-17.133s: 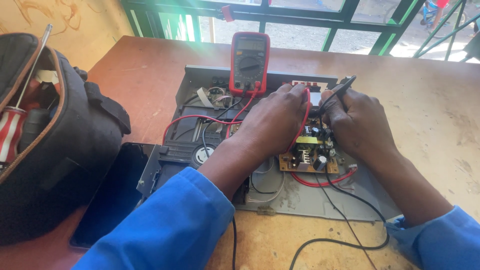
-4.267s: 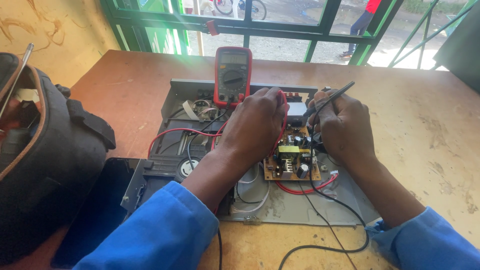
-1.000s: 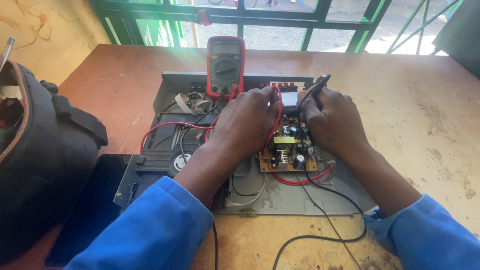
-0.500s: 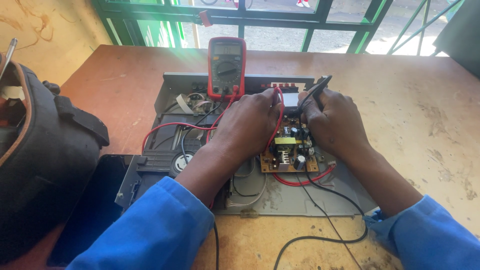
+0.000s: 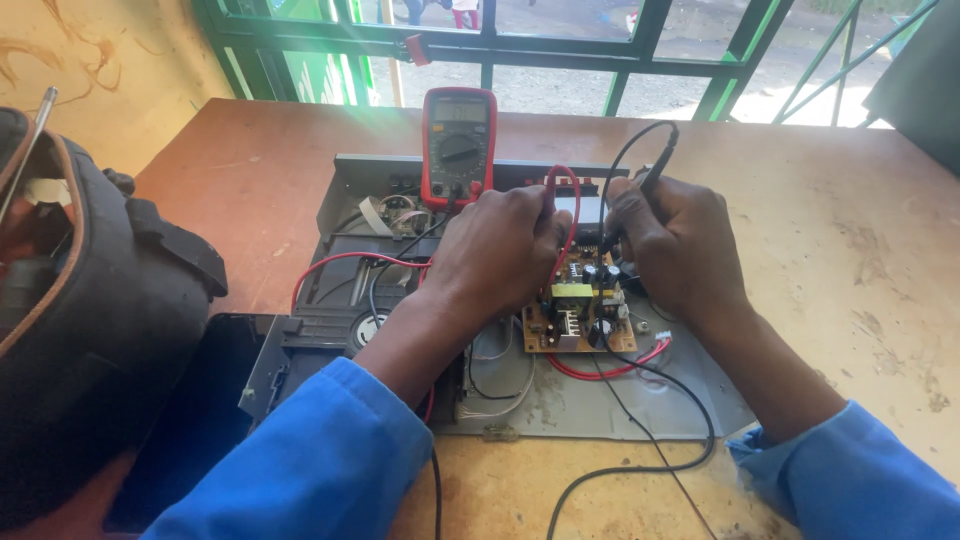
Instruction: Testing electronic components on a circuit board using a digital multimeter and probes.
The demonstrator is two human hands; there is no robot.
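Note:
My left hand [image 5: 500, 255] grips a red test probe, its red lead [image 5: 566, 205] looping over the knuckles. My right hand [image 5: 675, 250] pinches a black test probe [image 5: 650, 185] with its tip down. Both probes point at the far edge of a brown circuit board [image 5: 580, 315]. The board sits inside an opened grey metal device chassis [image 5: 560, 400]. A red multimeter [image 5: 458, 145] leans upright against the chassis's back edge, its leads running to my hands. The probe tips are hidden behind my fingers.
A black tool bag [image 5: 80, 310] stands open at the left, with a thin metal shaft sticking out. A dark flat cover [image 5: 190, 410] lies beside it. The brown wooden table [image 5: 850, 230] stretches to the right. A green-framed window [image 5: 520, 45] is behind.
Both hands hold the same pose over the board. The view has only shifted slightly; nothing was picked up or released.

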